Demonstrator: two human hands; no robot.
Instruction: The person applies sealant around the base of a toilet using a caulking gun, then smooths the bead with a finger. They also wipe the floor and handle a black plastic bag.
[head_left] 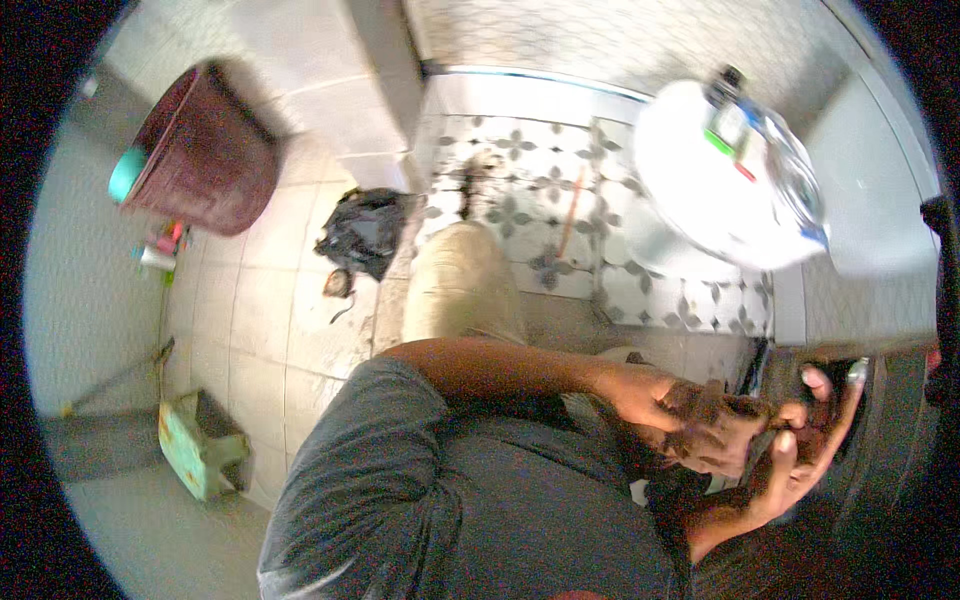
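Beyond the grip, the patterned tiles (520,215) make the largest area. Farther ahead and to the right stands a white rounded fixture (680,170). Well apart, ahead and far to the left, is a maroon bucket (215,160); a pale green plastic stool (205,450) is far left of the grip. A black bag (368,232) lies ahead-left, nearer than the bucket. The person's left hand (635,398) is closed on the edge of a brown crumpled thing (712,432) — this lies between both hands. The right hand (803,472), just to its right, has fingers spread — whether they touch it, one cannot tell. Smallest, a dark-capped bottle (728,110) rests upon the fixture.
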